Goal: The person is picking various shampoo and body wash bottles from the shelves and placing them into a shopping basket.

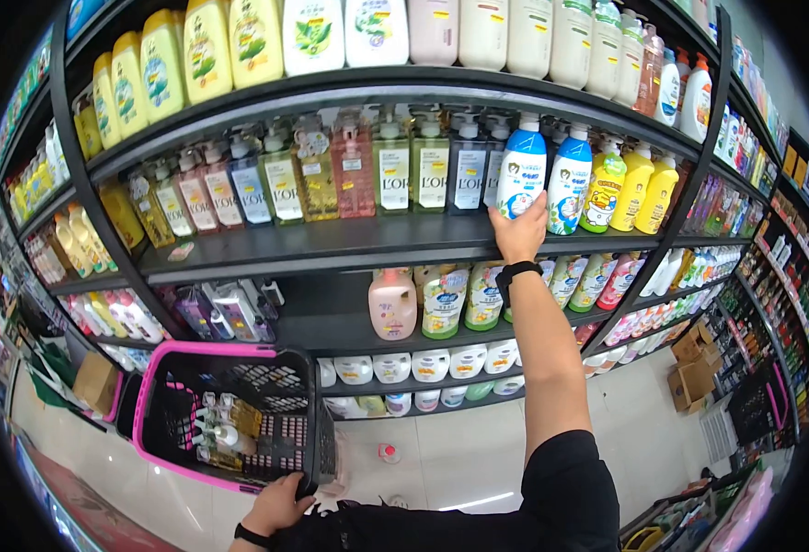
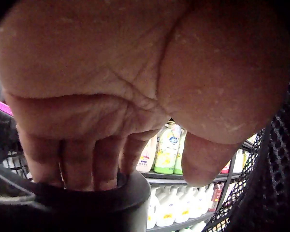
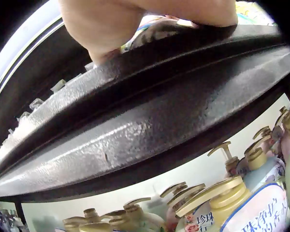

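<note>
My right hand point(image 1: 519, 230) is at the front of the middle shelf, thumb and fingers on either side of the lower part of a blue-and-white bottle point(image 1: 522, 166). A matching bottle point(image 1: 570, 179) stands right beside it. In the right wrist view the hand point(image 3: 150, 24) shows above the shelf edge, and the bottle is mostly hidden. My left hand point(image 1: 282, 504) grips the near corner of a black shopping basket point(image 1: 317, 405) with a pink rim. Its fingers bend over the black edge in the left wrist view. Several pump bottles point(image 1: 229, 432) lie inside the basket.
Yellow bottles point(image 1: 657, 193) stand right of the blue-and-white pair, with pump bottles point(image 1: 390, 170) to the left. The black shelf edge point(image 3: 135, 130) runs below my right hand, over more bottles point(image 1: 446, 304). A small red-and-white item point(image 1: 389, 453) is on the floor.
</note>
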### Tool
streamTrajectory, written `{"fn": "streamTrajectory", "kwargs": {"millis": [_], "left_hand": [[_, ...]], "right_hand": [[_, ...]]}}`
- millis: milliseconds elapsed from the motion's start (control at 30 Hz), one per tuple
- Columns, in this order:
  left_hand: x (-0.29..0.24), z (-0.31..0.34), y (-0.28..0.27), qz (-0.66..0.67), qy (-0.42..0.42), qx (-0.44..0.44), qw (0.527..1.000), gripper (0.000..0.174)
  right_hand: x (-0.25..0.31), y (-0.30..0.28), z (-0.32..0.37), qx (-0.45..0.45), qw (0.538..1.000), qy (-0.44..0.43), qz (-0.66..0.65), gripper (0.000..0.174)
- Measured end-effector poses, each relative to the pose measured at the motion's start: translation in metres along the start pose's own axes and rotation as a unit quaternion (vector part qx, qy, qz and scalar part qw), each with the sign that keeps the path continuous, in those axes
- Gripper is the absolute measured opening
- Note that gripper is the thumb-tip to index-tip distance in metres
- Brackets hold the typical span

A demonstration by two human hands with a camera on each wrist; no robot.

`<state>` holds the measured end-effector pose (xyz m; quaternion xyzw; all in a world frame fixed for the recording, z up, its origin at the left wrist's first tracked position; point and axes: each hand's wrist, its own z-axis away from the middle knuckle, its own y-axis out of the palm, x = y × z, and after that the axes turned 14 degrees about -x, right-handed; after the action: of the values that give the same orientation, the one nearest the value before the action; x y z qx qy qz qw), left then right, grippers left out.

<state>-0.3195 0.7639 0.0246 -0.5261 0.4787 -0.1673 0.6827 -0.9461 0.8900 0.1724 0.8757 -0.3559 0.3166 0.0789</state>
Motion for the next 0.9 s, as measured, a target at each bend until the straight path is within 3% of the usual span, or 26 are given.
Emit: {"fn": "streamTrajectory", "kwargs": {"millis": [200,333,467,533,667,800,867,900], "left_hand": [[0.013,-0.007,-0.007,0.017,0.035,0.008,0.999,0.058],[0.020,-0.020,-0.028,0.051,0.073,-0.036,0.995,0.052],[0.018,-0.045,-0.061,0.121,0.075,-0.050,0.989,0.045],[0.007,-0.054,-0.083,0.173,0.109,-0.086,0.975,0.042],[0.006,-0.075,-0.113,0.284,0.171,-0.109,0.937,0.039],[0.026,-0.080,-0.153,0.374,0.214,-0.100,0.897,0.044],[0.054,-0.077,-0.171,0.386,0.262,-0.100,0.879,0.052],[0.069,-0.074,-0.180,0.388,0.270,-0.114,0.874,0.059]], "right_hand": [[0.030,-0.040,0.002,0.067,0.991,0.077,-0.088,0.111],[0.050,-0.072,0.041,0.107,0.952,0.133,-0.254,0.107],[0.089,-0.133,0.126,0.171,0.931,0.121,-0.299,0.108],[0.124,-0.169,0.177,0.222,0.891,0.191,-0.347,0.111],[0.174,-0.211,0.274,0.351,0.819,0.225,-0.395,0.118],[0.237,-0.239,0.338,0.399,0.793,0.185,-0.422,0.120],[0.259,-0.246,0.370,0.402,0.801,0.184,-0.403,0.120],[0.272,-0.250,0.381,0.405,0.823,0.138,-0.373,0.119]]}}
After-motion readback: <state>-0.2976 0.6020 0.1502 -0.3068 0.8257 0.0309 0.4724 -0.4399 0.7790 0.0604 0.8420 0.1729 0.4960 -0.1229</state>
